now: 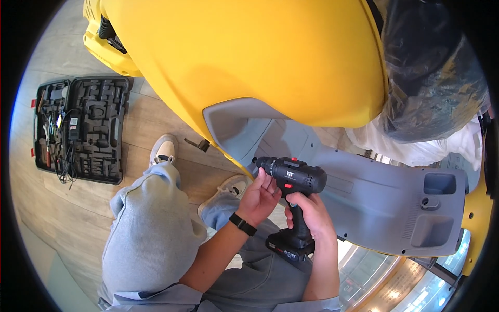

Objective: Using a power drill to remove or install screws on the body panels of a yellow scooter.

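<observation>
Tool case point(83, 127): you have it lying open on the wooden floor point(150, 112), black, moulded slots in one half, cables and small tools in the other.
Black bracket point(199, 143): a small loose piece on your floor, just beside the shoe.
Shoes point(164, 149): yours, pale, planted on the planks.
Plastic bag point(431, 73): dark and crumpled, resting on white wrapping point(416, 148).

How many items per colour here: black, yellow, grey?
Black: 3 (cordless drill, open tool case, wrist band)
Yellow: 1 (scooter body shell)
Grey: 1 (scooter inner panel)
Total: 5
</observation>
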### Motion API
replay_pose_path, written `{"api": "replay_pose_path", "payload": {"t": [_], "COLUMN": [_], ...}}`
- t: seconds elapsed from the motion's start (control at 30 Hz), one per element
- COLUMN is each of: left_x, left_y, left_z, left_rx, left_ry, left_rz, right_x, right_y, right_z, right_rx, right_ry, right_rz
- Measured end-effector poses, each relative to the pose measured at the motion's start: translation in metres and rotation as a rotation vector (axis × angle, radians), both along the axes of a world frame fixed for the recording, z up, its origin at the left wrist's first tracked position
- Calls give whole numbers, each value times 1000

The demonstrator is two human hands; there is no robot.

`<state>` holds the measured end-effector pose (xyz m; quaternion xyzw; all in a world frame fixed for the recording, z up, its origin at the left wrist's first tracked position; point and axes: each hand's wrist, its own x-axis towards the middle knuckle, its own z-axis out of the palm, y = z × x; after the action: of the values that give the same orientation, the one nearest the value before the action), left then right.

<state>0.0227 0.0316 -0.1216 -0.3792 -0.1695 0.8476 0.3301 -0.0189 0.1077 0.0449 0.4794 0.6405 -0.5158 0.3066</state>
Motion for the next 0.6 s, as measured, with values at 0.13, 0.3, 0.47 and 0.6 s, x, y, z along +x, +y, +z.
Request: {"api": "replay_pose_path", "payload": {"t": [0.13, 0.3, 0.47, 0.6], "left_x": [9, 16, 5, 0], "left_y": [3, 7, -2, -6], "left_z": [-16, -27, -7, -5], "left_rx": [84, 243, 70, 86], "left_ry": [63, 147, 64, 65], "left_rz": [66, 196, 96, 88], "right_x": [-1, 3, -2, -4], "right_y": [0, 2, -2, -13], "right_z": [-1, -8, -2, 2], "right_rx": [8, 13, 19, -8], "right_ry": [24, 102, 16, -13], "right_rz": [-9, 89, 136, -5]}}
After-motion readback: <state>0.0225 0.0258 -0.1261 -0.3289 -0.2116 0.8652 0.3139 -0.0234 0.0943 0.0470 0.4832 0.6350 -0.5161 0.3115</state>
